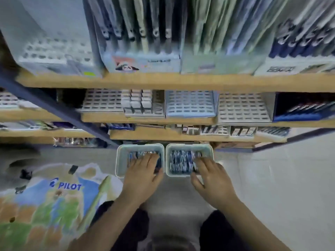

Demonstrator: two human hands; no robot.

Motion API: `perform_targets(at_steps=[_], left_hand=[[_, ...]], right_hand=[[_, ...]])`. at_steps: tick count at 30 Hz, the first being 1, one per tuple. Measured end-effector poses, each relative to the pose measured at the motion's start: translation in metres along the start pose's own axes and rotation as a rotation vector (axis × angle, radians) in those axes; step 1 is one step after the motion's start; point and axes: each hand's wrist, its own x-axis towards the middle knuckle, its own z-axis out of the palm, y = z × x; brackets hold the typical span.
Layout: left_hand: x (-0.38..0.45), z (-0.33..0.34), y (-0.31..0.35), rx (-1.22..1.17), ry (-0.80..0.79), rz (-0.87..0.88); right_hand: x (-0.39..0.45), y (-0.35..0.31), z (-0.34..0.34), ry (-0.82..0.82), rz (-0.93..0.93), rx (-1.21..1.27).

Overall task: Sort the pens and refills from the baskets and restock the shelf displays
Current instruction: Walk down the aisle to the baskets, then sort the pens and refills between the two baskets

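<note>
Two pale green baskets stand side by side on the floor below the shelves, the left basket [120, 161] and the right basket [208, 148]. Both hold blue-and-white packets of pens or refills [178, 163]. My left hand [145, 171] lies flat in the left basket with its fingers spread over the packets. Reaching into the right basket, my right hand [210, 175] has its fingertips on the packets at the right side. Whether either hand grips a packet is hidden. Above, wooden shelves [163, 80] carry slotted display trays [190, 104] and hanging pen packs.
A large printed bag marked PILOT [54, 196] lies on the floor at the left. A dark metal upright [54, 105] slants across the shelving at left. Bare pale floor tiles [281, 178] extend to the right. My knees in dark trousers are at the bottom edge.
</note>
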Motion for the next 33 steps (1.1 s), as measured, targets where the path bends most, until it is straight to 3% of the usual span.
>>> perform_targets(at_steps=[5, 10, 13, 18, 25, 33], left_hand=[[0.047, 0.129, -0.032, 0.069, 0.042, 0.041], [0.063, 0.179, -0.037, 0.031, 0.252, 0.080], [0.057, 0.176, -0.034, 0.029, 0.329, 0.145], [0.017, 0.179, -0.044, 0.064, 0.285, 0.176], [-0.035, 0.178, -0.040, 0.061, 0.399, 0.142], [-0.046, 0.233, -0.031, 0.063, 0.346, 0.007]], right_hand=[[0.043, 0.054, 0.146, -0.059, -0.018, -0.063], [0.058, 0.090, 0.213, 0.102, -0.055, -0.068], [0.054, 0.089, 0.223, 0.202, -0.096, -0.064], [0.031, 0.059, 0.205, 0.299, -0.132, -0.031], [-0.022, 0.025, 0.202, 0.201, -0.051, -0.128], [-0.030, 0.041, 0.224, 0.180, 0.011, -0.019]])
